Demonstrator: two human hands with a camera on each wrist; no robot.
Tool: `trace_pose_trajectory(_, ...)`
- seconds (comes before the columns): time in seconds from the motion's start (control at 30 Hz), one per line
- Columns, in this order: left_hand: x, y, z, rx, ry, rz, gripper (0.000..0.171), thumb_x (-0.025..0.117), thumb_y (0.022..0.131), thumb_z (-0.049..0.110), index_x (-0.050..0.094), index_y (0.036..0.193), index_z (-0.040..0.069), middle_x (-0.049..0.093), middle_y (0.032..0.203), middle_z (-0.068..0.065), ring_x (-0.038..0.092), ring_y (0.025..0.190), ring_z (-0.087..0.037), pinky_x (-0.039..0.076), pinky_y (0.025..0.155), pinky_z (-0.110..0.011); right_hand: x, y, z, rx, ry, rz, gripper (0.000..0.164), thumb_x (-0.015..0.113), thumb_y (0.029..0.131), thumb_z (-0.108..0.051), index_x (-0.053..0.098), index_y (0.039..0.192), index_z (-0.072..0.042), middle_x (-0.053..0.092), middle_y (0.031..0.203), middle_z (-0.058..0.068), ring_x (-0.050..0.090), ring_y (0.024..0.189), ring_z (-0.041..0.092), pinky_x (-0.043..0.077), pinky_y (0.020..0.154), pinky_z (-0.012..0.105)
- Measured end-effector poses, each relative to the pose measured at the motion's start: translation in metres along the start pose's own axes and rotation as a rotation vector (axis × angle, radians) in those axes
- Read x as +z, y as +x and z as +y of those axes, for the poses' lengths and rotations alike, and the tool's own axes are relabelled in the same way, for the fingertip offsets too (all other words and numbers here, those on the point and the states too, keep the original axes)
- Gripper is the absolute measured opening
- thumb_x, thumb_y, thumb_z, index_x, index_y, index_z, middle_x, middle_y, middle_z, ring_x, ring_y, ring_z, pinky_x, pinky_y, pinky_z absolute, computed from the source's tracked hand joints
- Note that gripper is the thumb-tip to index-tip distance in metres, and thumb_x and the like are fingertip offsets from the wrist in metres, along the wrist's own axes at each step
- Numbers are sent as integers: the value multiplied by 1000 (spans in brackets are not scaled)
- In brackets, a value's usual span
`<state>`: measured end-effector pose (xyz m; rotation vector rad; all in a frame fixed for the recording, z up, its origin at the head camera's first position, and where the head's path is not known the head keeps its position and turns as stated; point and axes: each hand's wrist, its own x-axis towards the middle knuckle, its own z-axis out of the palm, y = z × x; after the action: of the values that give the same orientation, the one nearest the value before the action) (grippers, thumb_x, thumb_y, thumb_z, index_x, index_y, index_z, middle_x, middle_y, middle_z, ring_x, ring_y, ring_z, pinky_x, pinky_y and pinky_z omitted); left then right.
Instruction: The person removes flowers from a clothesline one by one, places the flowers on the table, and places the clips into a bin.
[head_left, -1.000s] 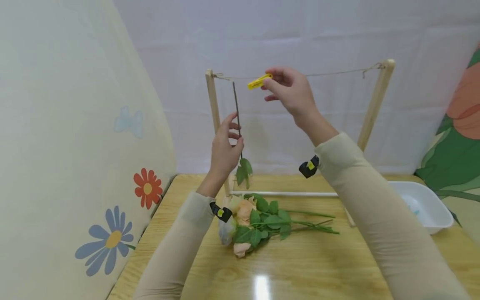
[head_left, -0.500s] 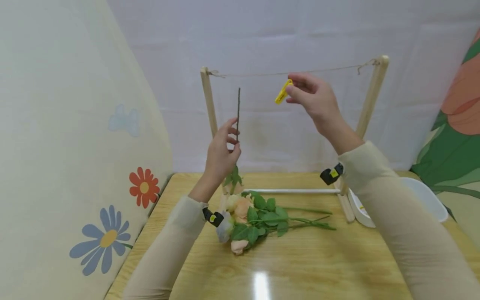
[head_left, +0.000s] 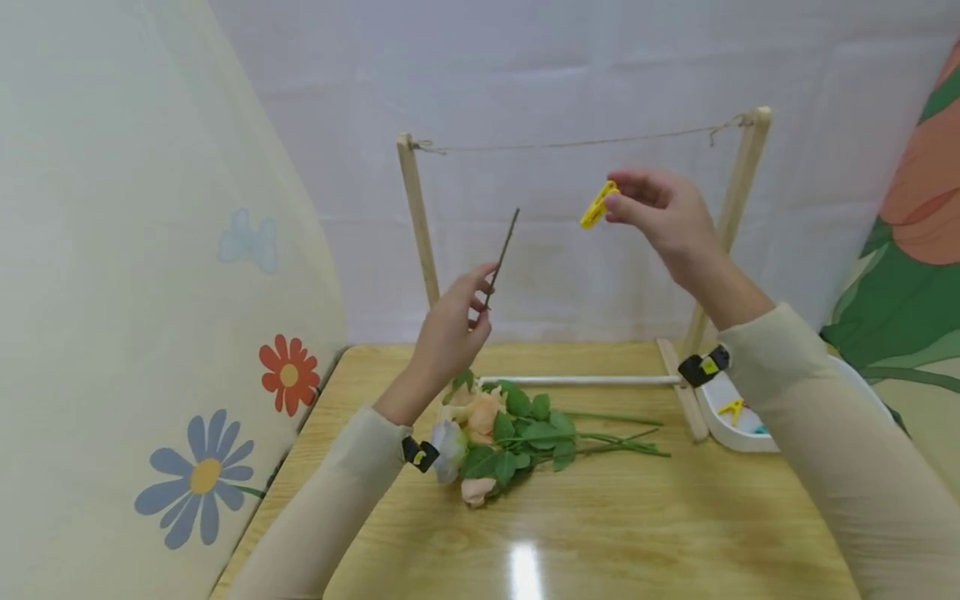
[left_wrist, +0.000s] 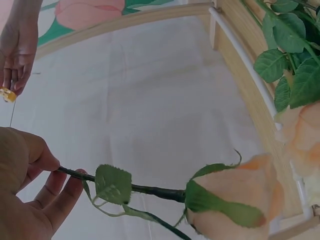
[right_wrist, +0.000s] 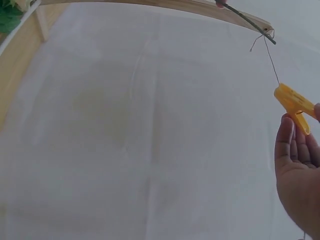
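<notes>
My left hand (head_left: 450,325) pinches the dark stem of a rose (left_wrist: 230,195), whose cut end points up and to the right in the head view. In the left wrist view its peach bloom and a few leaves hang away from the fingers. My right hand (head_left: 671,221) pinches a yellow clothespin (head_left: 598,206) between thumb and fingers, to the right of the stem and apart from it. Both hands are below the twine (head_left: 570,144), which runs between two wooden posts. Nothing hangs from the twine.
A bunch of roses (head_left: 517,433) lies on the wooden table (head_left: 600,525) below the hands. A white tray (head_left: 723,421) with another yellow clothespin (head_left: 732,409) stands at right, partly behind the right sleeve. A white rod (head_left: 585,381) joins the bases of the wooden frame (head_left: 420,221).
The right hand has moved right and down, away from the twine, with the clothespin. The left hand has lowered slightly and the rose stem has tilted to the right.
</notes>
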<state>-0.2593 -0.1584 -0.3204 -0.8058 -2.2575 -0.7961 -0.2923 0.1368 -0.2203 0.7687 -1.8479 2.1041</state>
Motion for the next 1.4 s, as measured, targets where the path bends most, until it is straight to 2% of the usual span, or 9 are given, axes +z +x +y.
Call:
trace_pose_trajectory(0.27, 5, -5, 3, 36, 40, -70, 68, 62, 87, -13, 45, 150, 7, 65, 117, -13, 66, 88, -22, 60, 71, -30, -19, -13, 7, 41, -45, -12, 25, 68, 93, 3, 66, 117, 8, 70, 98, 3, 66, 88, 13, 58, 82, 22)
trace_pose_trajectory(0.37, 8, -8, 7, 73, 66, -93, 68, 62, 86, -13, 46, 150, 6, 65, 117, -13, 67, 90, -23, 59, 71, -31, -28, -20, 10, 57, -92, -5, 23, 69, 94, 0, 68, 116, 3, 69, 99, 2, 65, 90, 12, 57, 83, 21)
trace_pose_trajectory(0.57, 17, -15, 16, 144, 159, -153, 67, 63, 87, -12, 47, 149, 7, 67, 119, -11, 65, 96, -27, 57, 73, -31, -47, -36, 19, 78, -80, 25, 20, 69, 94, -2, 70, 114, -1, 70, 99, 1, 67, 86, 13, 58, 81, 21)
trace_pose_trajectory(0.73, 24, -23, 21, 211, 263, -214, 64, 62, 90, -9, 47, 149, 11, 67, 124, -10, 65, 101, -28, 53, 60, -28, -60, -49, 28, 77, -26, 16, 19, 69, 93, 1, 73, 110, -8, 70, 97, 2, 67, 85, 13, 58, 80, 20)
trace_pose_trajectory(0.83, 28, -26, 24, 241, 317, -272, 67, 62, 89, -10, 46, 150, 13, 66, 125, -6, 65, 99, -25, 45, 52, -23, -66, -55, 32, 85, -12, 6, 20, 69, 94, 1, 73, 111, -9, 70, 98, 2, 67, 86, 13, 58, 81, 20)
trace_pose_trajectory(1.07, 34, -32, 35, 260, 420, -411, 79, 62, 87, -13, 39, 155, 20, 64, 131, -1, 62, 102, -21, 38, 49, -17, -77, -68, 39, 90, 50, 8, 22, 65, 95, 2, 72, 113, -9, 70, 99, 2, 68, 87, 14, 58, 81, 20)
trace_pose_trajectory(1.17, 37, -35, 38, 286, 439, -419, 79, 59, 87, -15, 39, 155, 20, 64, 129, -1, 61, 99, -20, 37, 48, -16, -81, -72, 40, 101, 64, 17, 22, 65, 96, 3, 73, 112, -9, 71, 99, 2, 69, 86, 14, 58, 81, 20)
trace_pose_trajectory(1.3, 42, -39, 41, 333, 474, -391, 79, 60, 86, -16, 42, 154, 20, 65, 121, 1, 60, 92, -18, 36, 47, -15, -86, -79, 43, 109, 77, 26, 22, 64, 96, 3, 72, 114, -8, 70, 99, 2, 68, 87, 14, 58, 82, 21)
trace_pose_trajectory(1.4, 45, -44, 44, 340, 490, -390, 81, 61, 85, -17, 41, 154, 21, 64, 119, 2, 59, 87, -16, 34, 47, -15, -90, -85, 46, 107, 83, 32, 24, 63, 96, 4, 72, 114, -8, 69, 99, 3, 68, 88, 14, 58, 82, 21)
